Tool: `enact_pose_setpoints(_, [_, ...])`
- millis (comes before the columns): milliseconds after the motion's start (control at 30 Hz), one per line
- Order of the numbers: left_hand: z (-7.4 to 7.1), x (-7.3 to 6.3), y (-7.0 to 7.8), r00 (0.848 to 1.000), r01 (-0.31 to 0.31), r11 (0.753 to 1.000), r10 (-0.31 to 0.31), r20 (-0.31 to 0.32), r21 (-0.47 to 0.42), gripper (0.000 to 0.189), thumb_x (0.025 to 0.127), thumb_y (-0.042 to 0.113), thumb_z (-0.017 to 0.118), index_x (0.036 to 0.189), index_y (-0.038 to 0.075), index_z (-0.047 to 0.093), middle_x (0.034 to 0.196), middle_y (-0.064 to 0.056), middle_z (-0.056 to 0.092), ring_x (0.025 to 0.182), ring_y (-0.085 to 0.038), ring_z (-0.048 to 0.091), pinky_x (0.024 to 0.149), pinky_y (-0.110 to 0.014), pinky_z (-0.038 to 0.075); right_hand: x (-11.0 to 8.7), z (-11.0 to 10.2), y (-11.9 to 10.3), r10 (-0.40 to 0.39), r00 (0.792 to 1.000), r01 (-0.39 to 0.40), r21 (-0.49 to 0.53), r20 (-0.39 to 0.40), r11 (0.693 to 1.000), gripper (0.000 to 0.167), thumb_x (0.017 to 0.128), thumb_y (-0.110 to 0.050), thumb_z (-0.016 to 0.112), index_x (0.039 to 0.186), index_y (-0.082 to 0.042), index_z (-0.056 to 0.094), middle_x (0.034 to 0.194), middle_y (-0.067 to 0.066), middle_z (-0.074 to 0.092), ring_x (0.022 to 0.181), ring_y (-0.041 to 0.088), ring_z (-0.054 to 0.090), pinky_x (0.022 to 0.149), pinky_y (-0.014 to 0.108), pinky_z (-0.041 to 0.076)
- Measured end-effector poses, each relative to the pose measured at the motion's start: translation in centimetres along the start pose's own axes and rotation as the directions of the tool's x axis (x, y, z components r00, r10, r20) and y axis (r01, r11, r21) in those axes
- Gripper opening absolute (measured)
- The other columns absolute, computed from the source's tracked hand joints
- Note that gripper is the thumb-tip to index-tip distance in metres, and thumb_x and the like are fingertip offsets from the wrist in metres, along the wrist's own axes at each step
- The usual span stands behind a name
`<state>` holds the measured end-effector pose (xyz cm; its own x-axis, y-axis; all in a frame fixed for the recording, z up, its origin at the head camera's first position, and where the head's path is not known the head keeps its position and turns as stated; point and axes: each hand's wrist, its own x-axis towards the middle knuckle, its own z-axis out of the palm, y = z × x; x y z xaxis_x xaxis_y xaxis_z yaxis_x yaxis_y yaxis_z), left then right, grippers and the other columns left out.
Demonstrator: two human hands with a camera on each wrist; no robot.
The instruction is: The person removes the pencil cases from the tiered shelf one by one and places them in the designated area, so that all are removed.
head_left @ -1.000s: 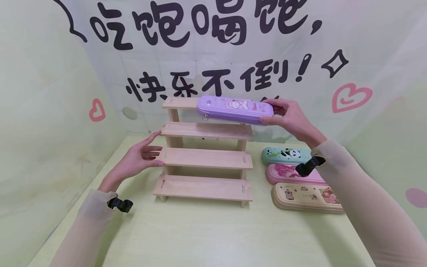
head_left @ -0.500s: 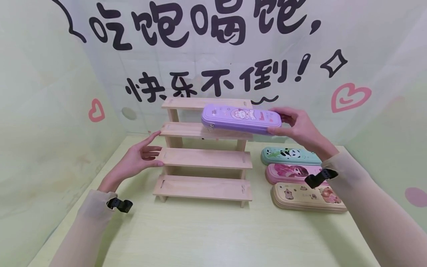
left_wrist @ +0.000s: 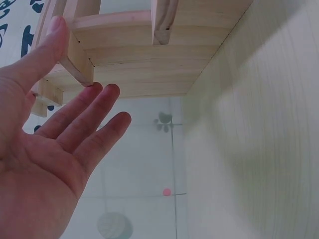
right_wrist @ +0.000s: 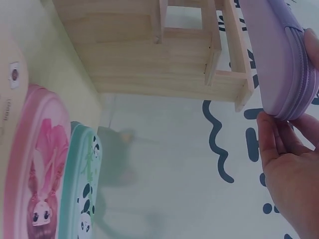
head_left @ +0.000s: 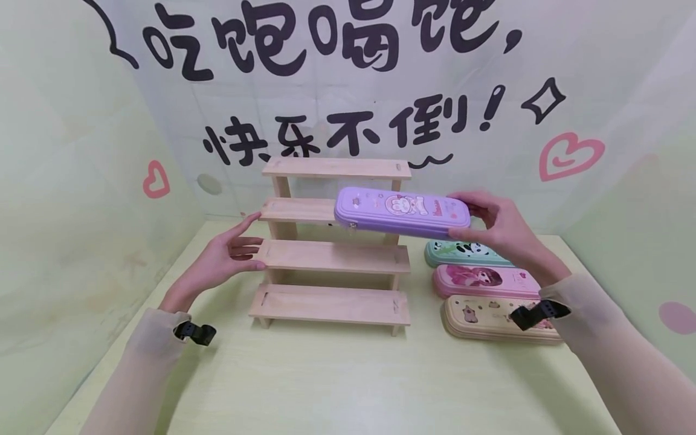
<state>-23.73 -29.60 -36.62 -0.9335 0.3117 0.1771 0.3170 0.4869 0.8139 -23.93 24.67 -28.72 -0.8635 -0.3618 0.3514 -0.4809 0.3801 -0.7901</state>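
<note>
In the head view my right hand grips the right end of a purple pencil case, thumb on the near side. A cartoon rabbit decorates its lid. The case is held up in front of the upper steps of a four-tier wooden display rack, hiding part of them. My left hand rests at the rack's left side, fingertips at the ends of the middle boards. From the left wrist, its fingers look extended beside the wood. The right wrist view shows the fingers at the case's end.
Right of the rack, three more pencil cases lie on the table: a green panda one, a pink one and a cream one. A printed backdrop stands behind, with side walls left and right.
My right hand has brought the purple pencil case down and to the right, away from the top board, which now shows fully. My left hand stays at the rack's side.
</note>
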Motion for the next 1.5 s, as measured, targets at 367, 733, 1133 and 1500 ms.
enact_pose_setpoints(367, [0.1, 0.0, -0.2, 1.000, -0.009, 1.000, 0.009, -0.002, -0.005, 0.107, 0.086, 0.014, 0.090, 0.167, 0.042, 0.026, 0.142, -0.027, 0.061, 0.126, -0.040, 0.064, 0.104, -0.056, 0.053, -3.6, 0.1, 0.9, -0.046, 0.999, 0.045, 0.066, 0.020, 0.997, 0.062, 0.089, 0.006, 0.078, 0.147, 0.001, 0.057, 0.133, 0.009, 0.059, 0.115, 0.021, 0.057, 0.096, 0.014, 0.051])
enact_pose_setpoints(733, [0.1, 0.0, -0.3, 1.000, -0.006, 1.000, 0.006, -0.002, -0.002, 0.106, 0.087, 0.015, 0.090, 0.167, 0.042, 0.027, 0.141, -0.026, 0.061, 0.124, -0.041, 0.065, 0.100, -0.045, 0.058, -6.8, 0.1, 1.2, -0.082, 0.996, 0.080, 0.109, 0.022, 0.991, 0.067, 0.082, 0.017, 0.079, 0.144, 0.004, 0.058, 0.135, 0.016, 0.057, 0.116, 0.023, 0.056, 0.097, 0.015, 0.051])
enact_pose_setpoints(1133, [0.0, 0.0, 0.0, 1.000, -0.001, 1.000, 0.001, -0.003, -0.003, 0.106, 0.087, 0.015, 0.090, 0.167, 0.042, 0.026, 0.142, -0.027, 0.061, 0.126, -0.040, 0.065, 0.103, -0.052, 0.054, -10.5, -0.6, 2.0, -0.159, 0.986, 0.151, 0.149, 0.042, 0.977, 0.071, 0.076, 0.026, 0.077, 0.143, 0.010, 0.056, 0.135, 0.016, 0.058, 0.118, 0.019, 0.060, 0.092, 0.016, 0.053])
enact_pose_setpoints(1500, [0.1, 0.0, 0.0, 1.000, 0.004, 1.000, -0.004, -0.005, -0.004, 0.106, 0.086, 0.014, 0.090, 0.167, 0.042, 0.027, 0.142, -0.026, 0.061, 0.126, -0.040, 0.064, 0.104, -0.054, 0.053, -14.1, -1.3, 3.0, -0.092, 0.994, 0.084, 0.130, 0.059, 0.988, 0.072, 0.078, 0.027, 0.074, 0.145, 0.014, 0.051, 0.145, 0.015, 0.055, 0.124, 0.015, 0.058, 0.097, 0.017, 0.051])
